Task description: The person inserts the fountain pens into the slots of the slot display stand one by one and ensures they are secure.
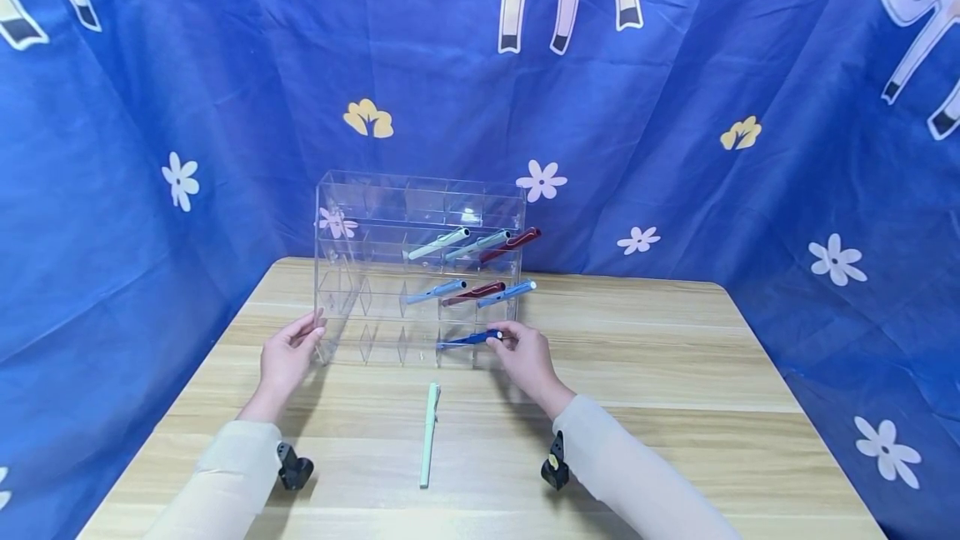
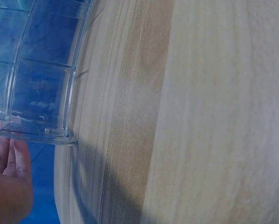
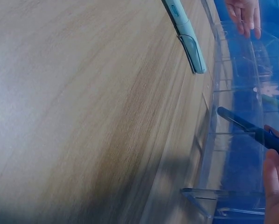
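Observation:
A clear acrylic pen rack (image 1: 382,272) with rows of compartments stands upright on the table. My left hand (image 1: 288,357) grips its lower left side, the thumb in front and the fingers along the outer face of the side wall (image 2: 37,136). At the lower right, my right hand (image 1: 527,359) pinches the outer end of a dark blue pen (image 1: 471,339). The pen's other end reaches into a bottom-row compartment, as the right wrist view also shows with the pen (image 3: 242,122). In front of the rack a mint green pen (image 1: 429,440) lies on the table.
Higher in the rack, several pens stick out: a mint one (image 1: 438,243), a pale teal one (image 1: 476,247), a dark red one (image 1: 510,246), and below them a light blue one (image 1: 437,291), another dark red (image 1: 474,293) and a blue one (image 1: 507,293). A blue curtain (image 1: 600,190) hangs behind.

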### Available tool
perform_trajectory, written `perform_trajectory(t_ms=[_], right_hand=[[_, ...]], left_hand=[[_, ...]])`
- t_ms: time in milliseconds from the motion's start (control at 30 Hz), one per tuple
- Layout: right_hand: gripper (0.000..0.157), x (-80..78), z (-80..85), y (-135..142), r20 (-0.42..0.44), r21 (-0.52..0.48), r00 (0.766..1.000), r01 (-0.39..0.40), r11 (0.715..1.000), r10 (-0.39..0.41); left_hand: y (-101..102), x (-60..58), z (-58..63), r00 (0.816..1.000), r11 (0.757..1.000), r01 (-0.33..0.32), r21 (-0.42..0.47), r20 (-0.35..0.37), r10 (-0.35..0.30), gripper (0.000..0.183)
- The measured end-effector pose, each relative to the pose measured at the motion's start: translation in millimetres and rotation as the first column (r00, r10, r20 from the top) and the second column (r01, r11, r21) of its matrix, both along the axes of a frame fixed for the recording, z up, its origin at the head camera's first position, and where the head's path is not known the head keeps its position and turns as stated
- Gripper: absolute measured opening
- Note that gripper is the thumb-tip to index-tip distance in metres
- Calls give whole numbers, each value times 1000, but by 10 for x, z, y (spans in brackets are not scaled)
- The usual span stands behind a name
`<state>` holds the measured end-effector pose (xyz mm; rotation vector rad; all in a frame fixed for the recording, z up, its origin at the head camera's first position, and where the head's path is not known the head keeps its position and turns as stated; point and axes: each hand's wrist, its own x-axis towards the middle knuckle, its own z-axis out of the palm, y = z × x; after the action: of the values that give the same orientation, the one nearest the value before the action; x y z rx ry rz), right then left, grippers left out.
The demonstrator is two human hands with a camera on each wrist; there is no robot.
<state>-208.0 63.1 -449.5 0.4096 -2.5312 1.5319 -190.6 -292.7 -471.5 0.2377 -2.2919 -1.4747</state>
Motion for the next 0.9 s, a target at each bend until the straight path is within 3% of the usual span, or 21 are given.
perform_trajectory(t_ms=[367, 900], right_hand=[[26, 1, -28, 32, 6, -25, 1000, -30, 999, 30], [32, -25, -15, 361, 17, -187, 1000, -5, 982, 9]], left_hand=[[2, -2, -1, 1000, 1000, 0, 12, -5, 0, 36], [10, -12, -10, 1000, 1000, -14, 22, -3, 14, 34]])
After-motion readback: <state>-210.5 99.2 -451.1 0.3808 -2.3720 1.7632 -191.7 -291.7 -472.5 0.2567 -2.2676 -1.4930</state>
